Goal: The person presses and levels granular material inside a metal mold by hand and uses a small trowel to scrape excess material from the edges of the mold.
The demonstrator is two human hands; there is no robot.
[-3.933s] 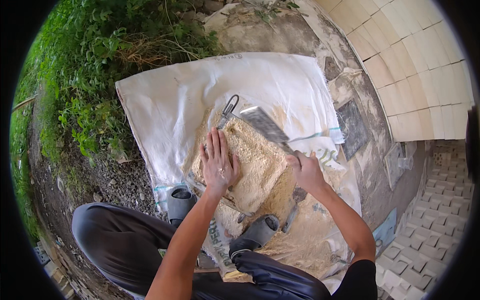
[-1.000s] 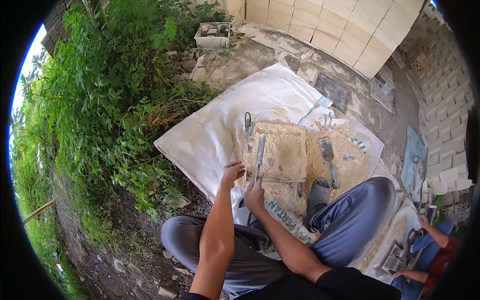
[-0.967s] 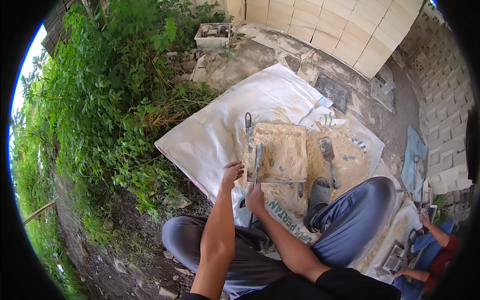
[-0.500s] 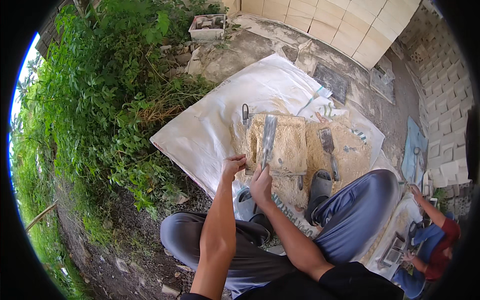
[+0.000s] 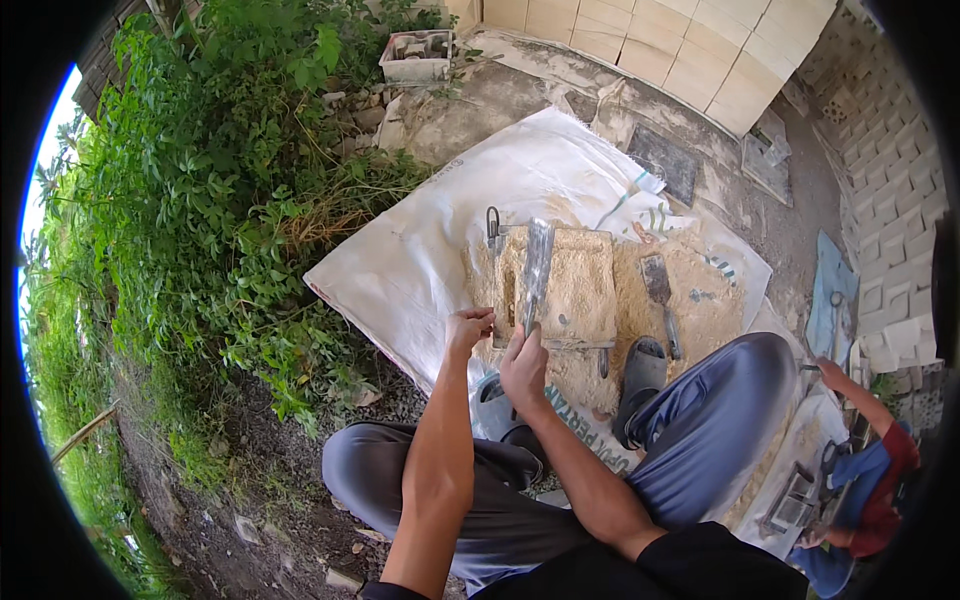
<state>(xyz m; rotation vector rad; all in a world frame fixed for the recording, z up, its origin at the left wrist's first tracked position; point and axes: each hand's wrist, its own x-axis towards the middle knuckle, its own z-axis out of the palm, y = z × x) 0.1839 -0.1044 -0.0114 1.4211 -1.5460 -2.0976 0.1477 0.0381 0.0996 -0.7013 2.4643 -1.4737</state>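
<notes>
A square metal mould (image 5: 575, 346) lies on a white woven sack, filled with crumbly sand-coloured mix (image 5: 575, 285) that has a dark gap along its left side. My right hand (image 5: 523, 372) is closed round the handle of a long flat metal blade (image 5: 538, 265), which points away from me over the left part of the mix. Beside the mould's near left corner is my left hand (image 5: 470, 328), its fingers curled and pinched together; whatever they hold, if anything, is hidden. Loop handles stick out from the mould at the far left and near right.
A trowel (image 5: 658, 290) lies on spilled mix right of the mould. The white sack (image 5: 400, 245) spreads beneath. Green plants (image 5: 230, 190) border the left. A person in a red shirt (image 5: 895, 490) works at lower right near another mould (image 5: 795, 500). Stacked pale tiles (image 5: 885, 240) line the right.
The blade has shifted slightly away from me over the mix, its angle a little changed. My left hand stays by the mould's corner. The other person's hands have moved slightly.
</notes>
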